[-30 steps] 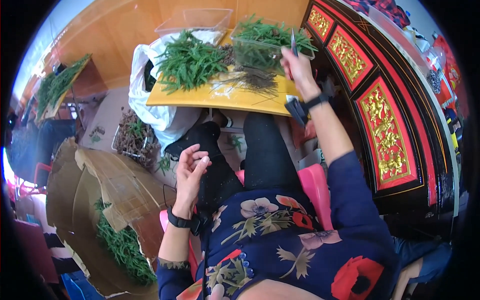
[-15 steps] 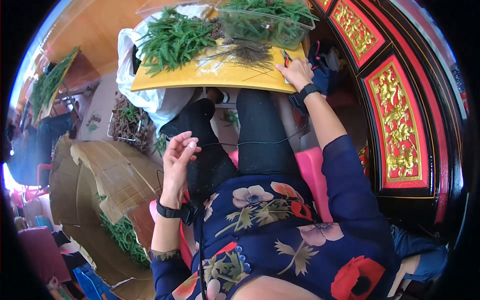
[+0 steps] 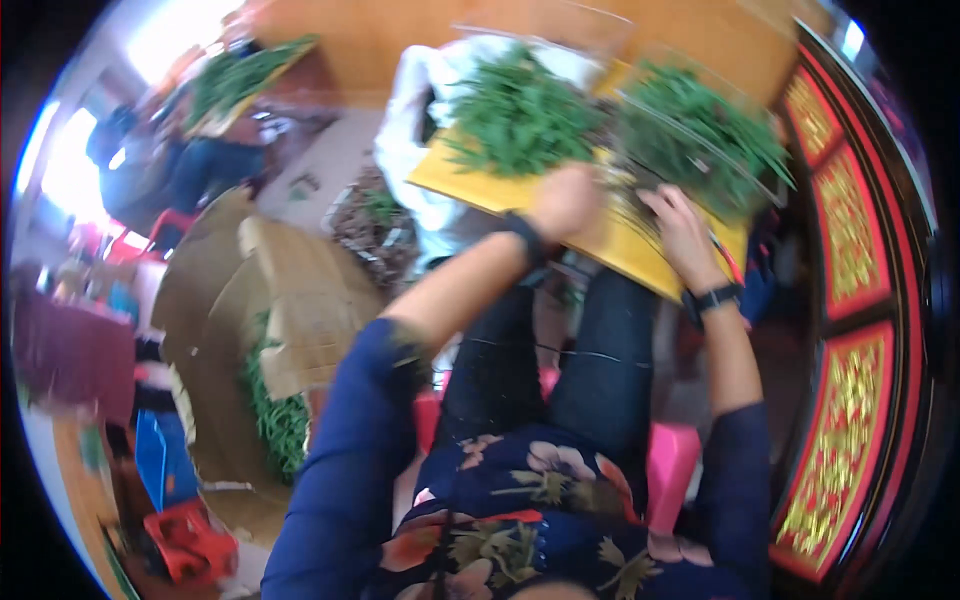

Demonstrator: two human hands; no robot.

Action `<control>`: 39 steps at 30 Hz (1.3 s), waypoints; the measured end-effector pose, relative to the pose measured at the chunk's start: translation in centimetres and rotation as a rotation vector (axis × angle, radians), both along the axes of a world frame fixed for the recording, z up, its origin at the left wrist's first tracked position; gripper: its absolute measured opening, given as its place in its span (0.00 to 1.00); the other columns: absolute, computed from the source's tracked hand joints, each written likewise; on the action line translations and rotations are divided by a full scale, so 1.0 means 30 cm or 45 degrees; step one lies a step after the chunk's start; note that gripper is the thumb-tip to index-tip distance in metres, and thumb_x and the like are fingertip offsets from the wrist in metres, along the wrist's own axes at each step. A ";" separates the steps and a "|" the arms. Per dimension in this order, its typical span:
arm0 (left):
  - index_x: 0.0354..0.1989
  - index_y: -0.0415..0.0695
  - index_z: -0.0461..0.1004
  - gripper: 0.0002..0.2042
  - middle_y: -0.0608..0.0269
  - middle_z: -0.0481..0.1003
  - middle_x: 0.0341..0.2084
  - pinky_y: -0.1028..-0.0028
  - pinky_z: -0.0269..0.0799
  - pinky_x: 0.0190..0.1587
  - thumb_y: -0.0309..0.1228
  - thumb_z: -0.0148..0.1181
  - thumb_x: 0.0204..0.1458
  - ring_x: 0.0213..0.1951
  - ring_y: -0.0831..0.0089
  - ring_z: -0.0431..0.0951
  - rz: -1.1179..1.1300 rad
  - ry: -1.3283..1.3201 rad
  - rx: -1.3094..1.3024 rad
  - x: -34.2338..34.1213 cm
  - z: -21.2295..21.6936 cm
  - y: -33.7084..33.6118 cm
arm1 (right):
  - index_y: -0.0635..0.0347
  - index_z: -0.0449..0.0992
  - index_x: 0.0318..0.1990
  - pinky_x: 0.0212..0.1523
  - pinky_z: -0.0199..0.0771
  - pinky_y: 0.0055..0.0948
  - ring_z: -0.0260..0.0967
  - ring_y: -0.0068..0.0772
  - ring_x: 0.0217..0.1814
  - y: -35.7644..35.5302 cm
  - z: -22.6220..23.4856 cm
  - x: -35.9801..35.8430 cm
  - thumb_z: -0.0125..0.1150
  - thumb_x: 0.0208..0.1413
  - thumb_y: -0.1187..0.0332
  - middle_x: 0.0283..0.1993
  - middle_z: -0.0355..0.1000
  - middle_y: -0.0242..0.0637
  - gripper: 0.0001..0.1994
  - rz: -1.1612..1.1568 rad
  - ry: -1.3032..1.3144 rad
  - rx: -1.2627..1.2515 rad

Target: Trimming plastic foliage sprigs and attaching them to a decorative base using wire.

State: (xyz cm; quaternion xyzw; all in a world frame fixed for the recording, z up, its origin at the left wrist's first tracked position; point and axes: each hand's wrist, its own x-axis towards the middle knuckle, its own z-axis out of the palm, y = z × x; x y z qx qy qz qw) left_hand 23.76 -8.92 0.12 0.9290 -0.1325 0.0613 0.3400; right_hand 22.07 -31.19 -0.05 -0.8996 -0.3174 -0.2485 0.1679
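Over the yellow board (image 3: 490, 190), my left hand (image 3: 570, 205) is smeared by motion, so its fingers cannot be made out. It is beside a heap of green sprigs (image 3: 525, 115). My right hand (image 3: 685, 235) reaches over the board's right part, fingers stretched toward thin brown stems or wires (image 3: 632, 200) and apparently open. A red-handled tool, probably the pliers (image 3: 728, 262), lies by the right wrist, partly hidden. Behind that hand stands a clear plastic box (image 3: 655, 150) of green sprigs.
A white plastic bag (image 3: 400, 140) hangs at the board's left. Below it is a basket (image 3: 375, 235) of brown material, and nearer a torn cardboard box (image 3: 215, 310) with greenery. Carved red and gold panels (image 3: 850, 230) line the right. A thin cable (image 3: 600, 355) crosses my legs.
My left hand has moved from above my lap up to the board. My right hand has left the pliers and moved left toward the brown stems. The view has swung left.
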 end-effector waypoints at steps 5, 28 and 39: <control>0.36 0.42 0.75 0.10 0.51 0.76 0.33 0.64 0.73 0.41 0.27 0.55 0.43 0.40 0.57 0.76 -0.140 -0.327 0.245 0.166 0.002 -0.247 | 0.61 0.76 0.35 0.40 0.66 0.38 0.68 0.46 0.41 -0.045 0.031 0.020 0.54 0.46 0.79 0.37 0.70 0.41 0.08 0.079 0.105 -0.188; 0.27 0.40 0.78 0.07 0.48 0.77 0.26 0.61 0.74 0.39 0.29 0.58 0.44 0.33 0.55 0.79 -0.243 -0.039 0.680 0.279 -0.008 -0.192 | 0.60 0.76 0.30 0.36 0.70 0.42 0.71 0.48 0.36 -0.039 -0.043 0.079 0.55 0.50 0.68 0.31 0.72 0.44 0.07 -0.383 0.249 -0.115; 0.35 0.44 0.77 0.08 0.46 0.77 0.31 0.60 0.74 0.39 0.30 0.54 0.48 0.35 0.51 0.78 0.001 -0.364 0.304 0.301 -0.062 -0.159 | 0.60 0.76 0.30 0.37 0.71 0.41 0.73 0.47 0.37 -0.047 0.080 -0.019 0.59 0.45 0.73 0.32 0.75 0.44 0.04 -0.476 0.519 0.093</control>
